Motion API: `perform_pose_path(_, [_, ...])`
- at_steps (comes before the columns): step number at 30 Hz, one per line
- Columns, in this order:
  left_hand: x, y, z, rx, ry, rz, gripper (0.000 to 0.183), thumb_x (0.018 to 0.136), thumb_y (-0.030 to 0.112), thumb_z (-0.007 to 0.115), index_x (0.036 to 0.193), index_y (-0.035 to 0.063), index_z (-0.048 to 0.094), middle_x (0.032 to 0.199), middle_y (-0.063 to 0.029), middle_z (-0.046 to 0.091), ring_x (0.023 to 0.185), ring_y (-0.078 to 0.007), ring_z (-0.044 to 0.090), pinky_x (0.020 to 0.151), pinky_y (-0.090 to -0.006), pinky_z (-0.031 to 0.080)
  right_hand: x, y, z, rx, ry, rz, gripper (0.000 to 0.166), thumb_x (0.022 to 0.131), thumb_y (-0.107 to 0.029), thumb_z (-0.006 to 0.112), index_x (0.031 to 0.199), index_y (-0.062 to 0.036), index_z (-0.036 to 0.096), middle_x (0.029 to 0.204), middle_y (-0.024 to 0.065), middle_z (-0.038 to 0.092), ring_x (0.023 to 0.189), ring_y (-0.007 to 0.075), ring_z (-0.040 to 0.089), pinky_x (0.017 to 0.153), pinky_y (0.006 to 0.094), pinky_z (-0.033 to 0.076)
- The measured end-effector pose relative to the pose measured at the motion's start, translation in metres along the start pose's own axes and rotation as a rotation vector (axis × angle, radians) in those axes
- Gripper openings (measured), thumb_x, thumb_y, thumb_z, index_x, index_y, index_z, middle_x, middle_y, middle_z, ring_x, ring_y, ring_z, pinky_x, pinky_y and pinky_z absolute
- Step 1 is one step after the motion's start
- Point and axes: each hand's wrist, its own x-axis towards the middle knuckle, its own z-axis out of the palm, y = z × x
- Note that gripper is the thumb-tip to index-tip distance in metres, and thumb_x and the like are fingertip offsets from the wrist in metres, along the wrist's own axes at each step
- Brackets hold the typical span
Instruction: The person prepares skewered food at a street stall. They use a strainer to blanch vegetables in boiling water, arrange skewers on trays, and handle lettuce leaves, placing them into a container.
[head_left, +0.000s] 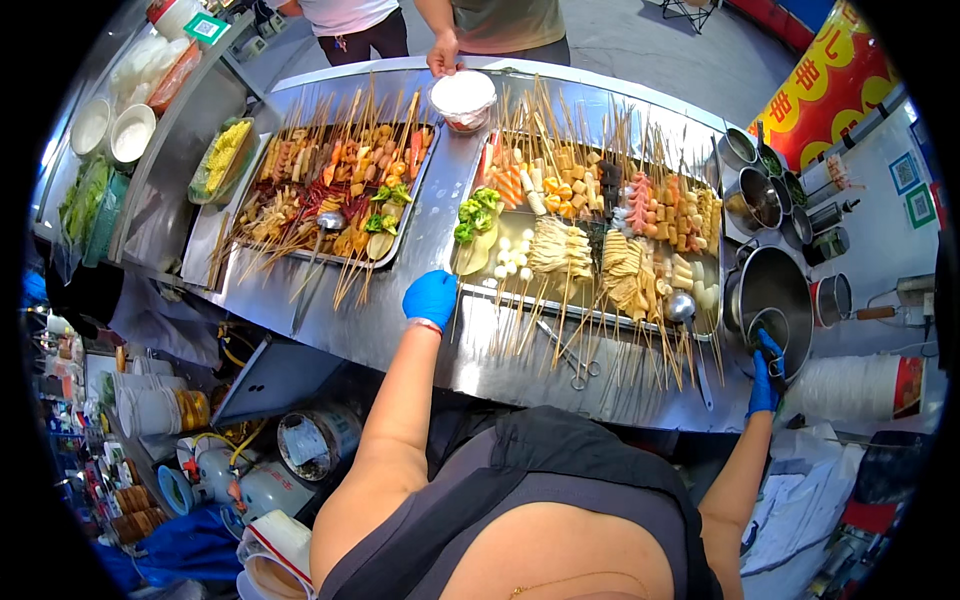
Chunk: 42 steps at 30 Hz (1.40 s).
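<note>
My left hand (430, 298), in a blue glove, is closed up at the front left corner of the right-hand metal tray (466, 281). Its fingers are turned away, so what it may hold is hidden. My right hand (766, 382), also gloved in blue, grips a round metal utensil (769, 324), perhaps a ladle or strainer, within a large metal pot (795, 285). Skewers of broccoli (477, 214), white balls (511, 259), folded tofu skin (628, 274) and other food stand in broth in the tray. A ladle (681, 307) rests at its right end.
A second tray (420, 176) of skewers and red chillies lies left, with a ladle (330, 221). Across the counter, a person's hand (444, 54) holds a white-lidded tub (463, 97). Scissors (577, 364) lie in front. Condiment pots (752, 199) stand right; a gas cylinder (274, 487) is below left.
</note>
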Motion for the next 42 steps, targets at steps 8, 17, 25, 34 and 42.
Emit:
perform_pose_path(8, [-0.007,0.003,0.006,0.011,0.12,0.016,0.027,0.081,0.032,0.051,0.084,0.0069,0.06,0.085,-0.0158,0.061,0.076,-0.0349,0.058,0.066,-0.0432,0.046,0.009,0.017,-0.007,-0.066,-0.004,-0.089,0.031,0.084,-0.012,0.054,0.115,-0.0087,0.053,0.116,0.0035,0.054,0.105,0.0143,0.05,0.089,0.026,0.038])
perform_pose_path(17, [0.003,-0.02,0.031,-0.205,-0.066,-0.137,0.031,0.075,0.032,0.061,0.095,0.0077,0.06,0.086,-0.0148,0.063,0.082,-0.032,0.06,0.071,-0.0389,0.047,0.019,0.034,-0.014,-0.057,-0.036,-0.16,0.031,0.084,-0.007,0.052,0.115,-0.0044,0.052,0.118,0.0069,0.053,0.107,0.0159,0.049,0.092,0.028,0.038])
perform_pose_path(25, [-0.008,0.013,-0.002,-0.152,0.07,-0.127,0.043,0.077,0.025,0.056,0.119,0.0167,0.052,0.085,-0.0146,0.063,0.076,-0.0317,0.06,0.068,-0.0406,0.047,0.016,0.025,-0.013,-0.108,-0.034,-0.202,0.032,0.084,-0.007,0.052,0.115,-0.0044,0.052,0.118,0.0074,0.053,0.108,0.0169,0.049,0.093,0.0282,0.038])
perform_pose_path(34, [-0.008,0.009,0.002,-0.17,0.072,0.078,0.03,0.08,0.021,0.052,0.109,0.0181,0.057,0.089,-0.0162,0.061,0.082,-0.032,0.059,0.073,-0.039,0.047,0.013,0.021,-0.009,-0.05,-0.005,-0.143,0.031,0.084,-0.008,0.052,0.114,-0.0046,0.053,0.117,0.0072,0.053,0.108,0.0175,0.049,0.094,0.0289,0.036])
perform_pose_path(42, [-0.002,0.005,0.018,0.069,0.182,0.22,0.023,0.077,0.017,0.051,0.098,0.0138,0.062,0.089,-0.0136,0.062,0.081,-0.0316,0.059,0.068,-0.0403,0.048,0.017,0.026,-0.01,-0.055,0.014,-0.172,0.03,0.084,-0.005,0.052,0.113,-0.005,0.054,0.115,0.006,0.055,0.105,0.0151,0.05,0.091,0.0268,0.039])
